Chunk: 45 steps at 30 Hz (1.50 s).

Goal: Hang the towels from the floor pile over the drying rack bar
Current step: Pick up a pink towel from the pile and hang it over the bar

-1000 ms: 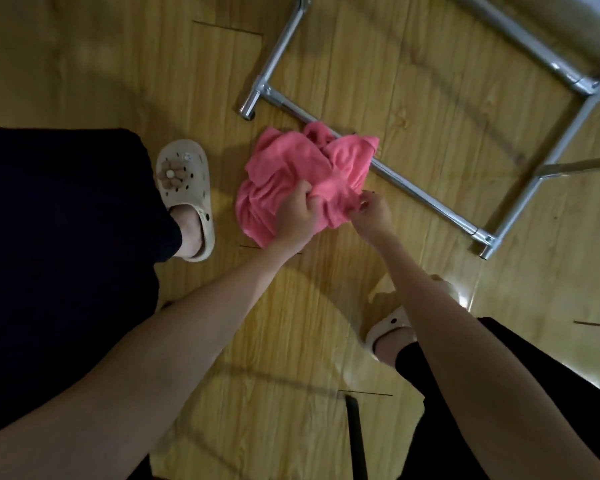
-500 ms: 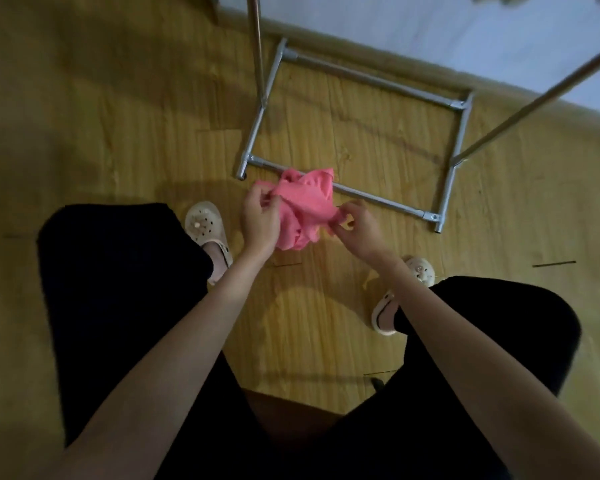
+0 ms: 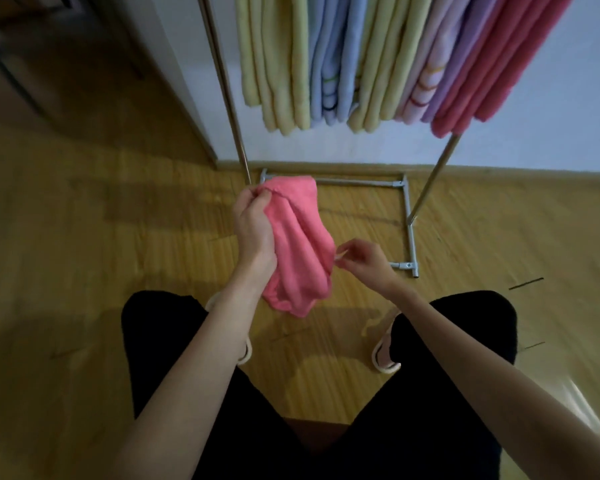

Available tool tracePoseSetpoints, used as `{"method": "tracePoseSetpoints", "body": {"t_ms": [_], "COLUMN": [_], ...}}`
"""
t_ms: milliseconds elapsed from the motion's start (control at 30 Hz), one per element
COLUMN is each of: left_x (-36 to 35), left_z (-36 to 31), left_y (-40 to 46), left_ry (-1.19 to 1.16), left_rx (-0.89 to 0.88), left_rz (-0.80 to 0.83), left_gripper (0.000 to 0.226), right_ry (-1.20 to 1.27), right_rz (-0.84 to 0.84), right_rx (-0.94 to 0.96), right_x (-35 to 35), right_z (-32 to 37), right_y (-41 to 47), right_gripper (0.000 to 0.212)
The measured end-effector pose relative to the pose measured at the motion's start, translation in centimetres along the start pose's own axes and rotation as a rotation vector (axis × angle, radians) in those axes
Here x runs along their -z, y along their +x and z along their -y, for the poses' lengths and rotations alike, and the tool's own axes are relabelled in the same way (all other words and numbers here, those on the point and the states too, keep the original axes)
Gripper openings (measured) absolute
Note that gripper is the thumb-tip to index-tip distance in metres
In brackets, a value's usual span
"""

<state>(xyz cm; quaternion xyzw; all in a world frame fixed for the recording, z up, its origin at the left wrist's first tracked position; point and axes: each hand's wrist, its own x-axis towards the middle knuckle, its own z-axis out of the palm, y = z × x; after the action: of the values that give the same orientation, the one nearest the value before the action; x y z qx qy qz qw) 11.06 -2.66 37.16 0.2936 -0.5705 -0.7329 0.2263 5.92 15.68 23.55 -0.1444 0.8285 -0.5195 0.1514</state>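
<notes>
A crumpled pink towel (image 3: pixel 297 244) hangs in the air in front of me, off the floor. My left hand (image 3: pixel 252 225) grips its upper edge, fingers curled into the cloth. My right hand (image 3: pixel 361 259) pinches a corner or tag at the towel's right side. Behind it stands the metal drying rack (image 3: pixel 234 126), its top bar out of view above. Several towels hang from it: yellow (image 3: pixel 281 64), blue (image 3: pixel 329 64), lilac (image 3: pixel 440 71) and pink (image 3: pixel 492 71). No pile is visible on the floor.
The rack's grey base frame (image 3: pixel 409 216) lies on the wooden floor by the white wall. A slanted rack leg (image 3: pixel 430 181) rises at the right. My feet in pale clogs (image 3: pixel 383 355) stand just below the towel. A dark furniture leg shows at the upper left.
I have stood up: the pink towel rose from the floor with both hands. The view tilted upward, bringing the hung towels into sight. My right hand shifted to the towel's right edge.
</notes>
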Motion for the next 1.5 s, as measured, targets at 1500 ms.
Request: {"method": "tracePoseSetpoints", "body": {"t_ms": [1500], "left_x": [-2.1], "left_z": [-8.8], "left_y": [2.0], "left_ry": [0.587], "left_rx": [-0.252], "left_rz": [0.644], "left_gripper": [0.015], "right_ry": [0.618], "right_rz": [-0.372], "right_rx": [0.332], "right_x": [8.1], "right_z": [26.2], "right_y": [-1.3], "right_gripper": [0.012]}}
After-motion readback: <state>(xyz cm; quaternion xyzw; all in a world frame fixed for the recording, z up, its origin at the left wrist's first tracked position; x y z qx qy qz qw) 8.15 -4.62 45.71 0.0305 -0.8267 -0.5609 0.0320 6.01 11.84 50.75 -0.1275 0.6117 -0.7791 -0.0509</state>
